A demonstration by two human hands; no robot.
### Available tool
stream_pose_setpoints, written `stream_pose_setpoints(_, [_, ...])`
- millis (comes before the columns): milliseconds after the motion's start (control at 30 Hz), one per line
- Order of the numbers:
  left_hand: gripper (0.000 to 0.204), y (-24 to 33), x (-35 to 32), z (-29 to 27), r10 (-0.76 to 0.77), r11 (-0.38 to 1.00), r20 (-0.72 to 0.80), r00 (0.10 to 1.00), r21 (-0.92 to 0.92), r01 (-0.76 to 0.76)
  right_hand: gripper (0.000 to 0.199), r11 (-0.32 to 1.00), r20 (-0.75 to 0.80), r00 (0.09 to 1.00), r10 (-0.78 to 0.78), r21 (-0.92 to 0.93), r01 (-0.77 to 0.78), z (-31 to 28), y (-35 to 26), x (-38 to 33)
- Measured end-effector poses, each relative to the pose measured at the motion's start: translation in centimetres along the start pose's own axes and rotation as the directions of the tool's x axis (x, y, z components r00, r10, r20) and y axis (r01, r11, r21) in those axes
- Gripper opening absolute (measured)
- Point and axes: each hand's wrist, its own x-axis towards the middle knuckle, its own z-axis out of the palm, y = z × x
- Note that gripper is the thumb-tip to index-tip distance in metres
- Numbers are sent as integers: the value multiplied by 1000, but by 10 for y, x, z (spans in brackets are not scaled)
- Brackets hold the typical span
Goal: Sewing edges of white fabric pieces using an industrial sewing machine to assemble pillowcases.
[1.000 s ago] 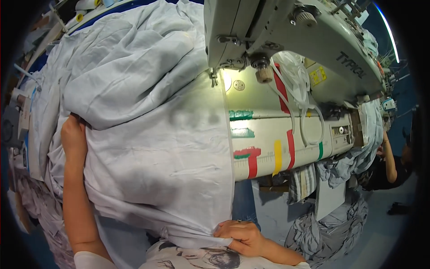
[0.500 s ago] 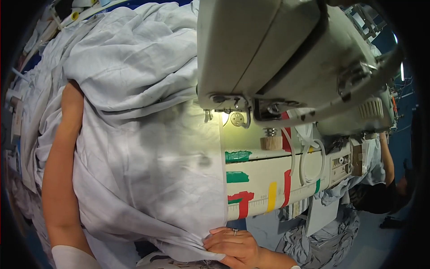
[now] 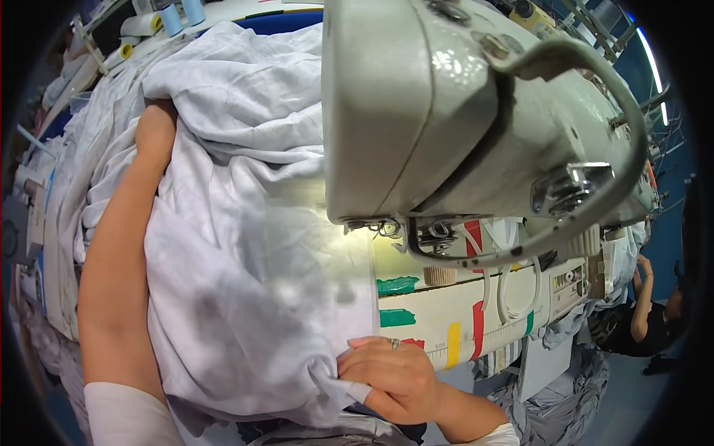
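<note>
A large white cloth [image 3: 245, 253] covers the left side of the sewing machine bed and lies in thick folds. My right hand [image 3: 390, 379], wearing a ring, is closed on the cloth's near right edge, bunching it between thumb and fingers. My left hand [image 3: 158, 126] reaches far along the cloth's left side; its fingers are hidden under a fold. The cloth's straight right edge runs from my right hand up to the lit needle area [image 3: 379, 230] of the sewing machine [image 3: 416, 111], whose head hides the far end of that edge.
Green tape [image 3: 397, 318], red tape [image 3: 477, 327] and yellow tape [image 3: 454, 346] mark the machine bed. Thread cones [image 3: 171, 20] stand at the far left. Grey cloth [image 3: 573, 386] lies heaped at the lower right. Another person [image 3: 639, 320] works at the far right.
My right hand has moved slightly away from me with the cloth edge, which is now more bunched. My left hand sits farther up and right. The view has shifted, showing more of the machine's top.
</note>
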Motion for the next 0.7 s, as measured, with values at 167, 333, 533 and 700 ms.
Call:
stream_pose_setpoints(167, [34, 74, 29, -29, -87, 968, 50, 995, 242, 73, 13, 999, -41, 998, 36, -35, -38, -4, 5, 18])
stream_pose_setpoints(333, [35, 98, 12, -85, -111, 977, 193, 975, 201, 72, 13, 998, -73, 997, 23, -51, -27, 1, 1, 12])
stream_pose_setpoints(533, [57, -4, -103, -137, 205, 977, 369, 906, -136, -165, 25, 996, -130, 990, 46, -74, -56, 21, -13, -31])
stream_pose_setpoints(700, [50, -152, -170, -223, -50, 990, 240, 970, 143, 15, 27, 953, -147, 985, -89, -300, 41, 54, -31, -62])
